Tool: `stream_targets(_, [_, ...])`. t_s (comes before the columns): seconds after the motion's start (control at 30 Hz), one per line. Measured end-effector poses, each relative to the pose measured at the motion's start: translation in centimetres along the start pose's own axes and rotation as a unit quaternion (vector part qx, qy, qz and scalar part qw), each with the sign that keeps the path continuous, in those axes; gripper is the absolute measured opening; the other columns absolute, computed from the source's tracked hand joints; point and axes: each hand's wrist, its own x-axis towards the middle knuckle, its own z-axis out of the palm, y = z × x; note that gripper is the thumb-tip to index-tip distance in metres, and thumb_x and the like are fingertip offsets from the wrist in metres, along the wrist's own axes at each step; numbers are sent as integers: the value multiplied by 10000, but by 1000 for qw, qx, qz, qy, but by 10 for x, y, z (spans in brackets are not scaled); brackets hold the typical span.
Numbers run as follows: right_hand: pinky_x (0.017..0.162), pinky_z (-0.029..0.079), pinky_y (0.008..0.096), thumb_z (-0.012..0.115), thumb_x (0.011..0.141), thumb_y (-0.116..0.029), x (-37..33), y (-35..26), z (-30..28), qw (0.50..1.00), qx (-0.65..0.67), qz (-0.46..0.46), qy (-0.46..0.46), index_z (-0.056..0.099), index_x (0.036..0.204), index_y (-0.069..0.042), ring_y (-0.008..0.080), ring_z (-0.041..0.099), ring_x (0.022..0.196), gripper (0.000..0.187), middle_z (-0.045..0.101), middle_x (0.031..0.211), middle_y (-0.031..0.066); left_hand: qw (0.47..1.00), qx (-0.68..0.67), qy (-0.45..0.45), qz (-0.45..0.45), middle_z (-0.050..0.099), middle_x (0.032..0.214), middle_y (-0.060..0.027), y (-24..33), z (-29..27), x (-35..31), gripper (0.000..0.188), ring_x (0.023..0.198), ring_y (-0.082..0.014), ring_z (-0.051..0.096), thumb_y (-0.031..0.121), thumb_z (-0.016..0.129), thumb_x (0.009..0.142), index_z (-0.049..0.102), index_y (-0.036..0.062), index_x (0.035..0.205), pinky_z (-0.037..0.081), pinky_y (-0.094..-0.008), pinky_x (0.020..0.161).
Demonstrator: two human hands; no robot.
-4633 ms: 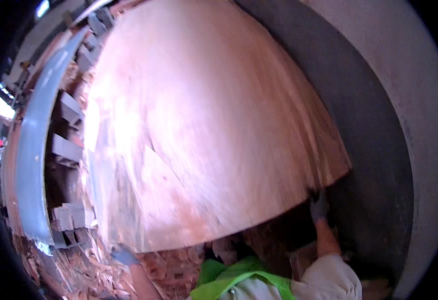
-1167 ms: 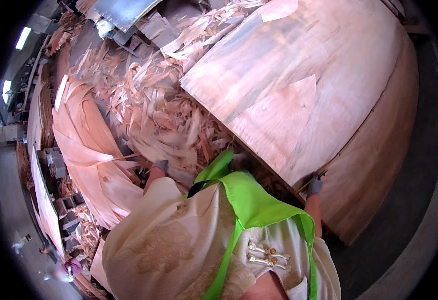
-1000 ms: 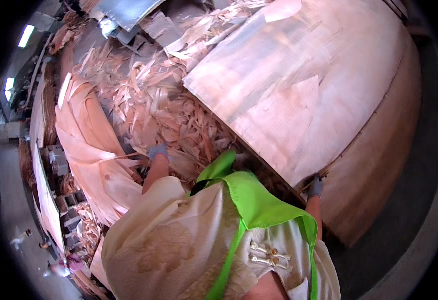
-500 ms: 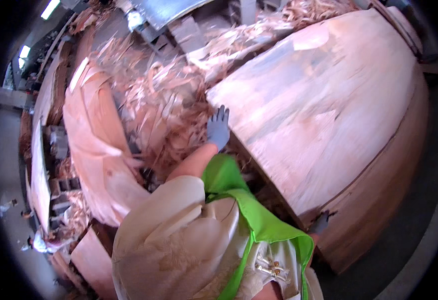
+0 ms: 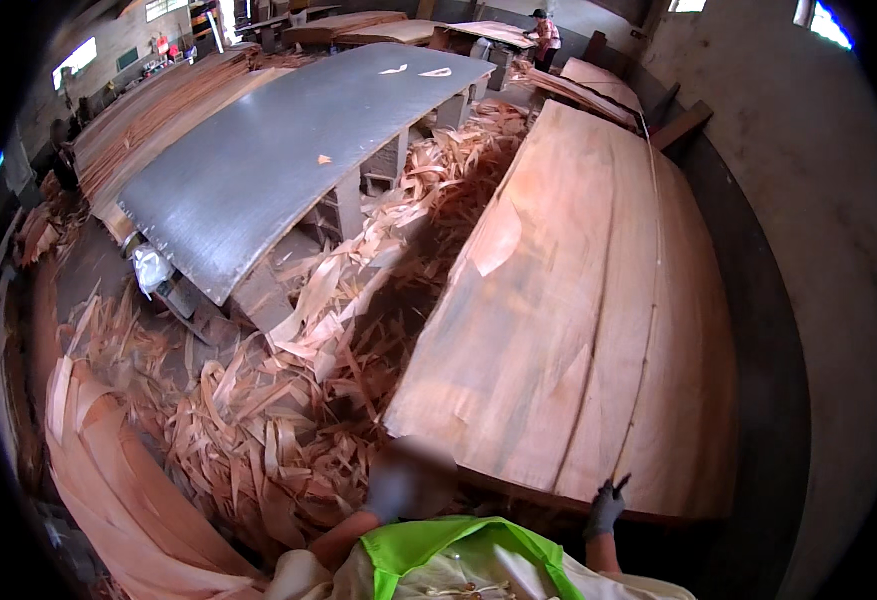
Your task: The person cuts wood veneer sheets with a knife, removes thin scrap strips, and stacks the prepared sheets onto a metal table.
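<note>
A tall stack of pale pinkish wood veneer sheets [image 5: 549, 330] stands in front of me, its near end closest to my hands. At the stack's near left corner is my left hand [image 5: 391, 492] in a grey glove; a blurred patch covers its fingers, so their pose is hidden. My right hand [image 5: 607, 508], also grey-gloved, rests at the near edge further right. Its visible fingers are apart and lie over the top sheet's edge. A dark lengthwise seam and a thin line run along the sheets, the line ending near my right fingers.
Torn veneer strips [image 5: 259, 430] cover the floor on the left. Beyond them a dark grey panel [image 5: 309, 130] lies on block supports. Curled veneer sheets [image 5: 119, 480] stand at the lower left. A wall [image 5: 809, 220] runs along the right. A person [image 5: 544, 38] stands at the far end.
My view has lifted and swung, bringing the far room and the whole stack into sight. Both hands now sit lower in the picture, near the stack's near edge; the left is now blurred.
</note>
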Motion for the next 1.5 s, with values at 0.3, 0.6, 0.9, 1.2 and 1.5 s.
stream_targets(0.3, [312, 273, 250, 592, 857, -432, -79, -44, 259, 986, 61, 39, -150, 475, 684, -133, 92, 340, 334, 364, 405, 476, -26, 928, -236, -113, -264, 552, 1144, -170, -143, -154, -181, 430, 1012, -304, 563, 229, 606, 776, 540, 39, 1156, 453, -392, 881])
stream_targets(0.6, [312, 258, 251, 610, 856, -363, -171, -22, 420, 972, 66, 93, -207, 483, 676, -124, 99, 347, 331, 325, 415, 470, -21, 745, -609, -89, -257, 554, 1130, -140, -184, -218, -96, 391, 1018, -265, 557, 196, 564, 816, 513, 39, 1171, 445, -352, 890])
stream_targets(0.9, [327, 301, 265, 609, 850, -376, -83, -37, 560, 989, 117, 10, -87, 494, 635, -128, 113, 390, 350, 348, 446, 475, -9, 739, -615, -30, -275, 556, 1112, -119, -315, -298, 15, 347, 1014, -237, 553, 175, 520, 848, 499, 42, 1168, 441, -324, 886])
stream_targets(1.2, [363, 408, 336, 570, 810, -168, -67, -60, 579, 981, -134, 60, -131, 525, 745, -21, 178, 473, 391, 167, 487, 516, 56, 792, -553, 13, -257, 559, 1095, -98, -411, -388, 8, 306, 1010, -208, 549, 155, 476, 880, 485, 45, 1165, 437, -297, 881])
stream_targets(1.5, [327, 371, 329, 615, 799, -159, -197, -4, 493, 968, -224, 53, -103, 500, 740, -46, 165, 451, 370, 172, 463, 504, 34, 573, -806, -46, -144, 509, 979, -56, -485, -452, -26, 168, 950, -168, 498, 173, 375, 944, 474, 98, 1056, 405, -298, 851])
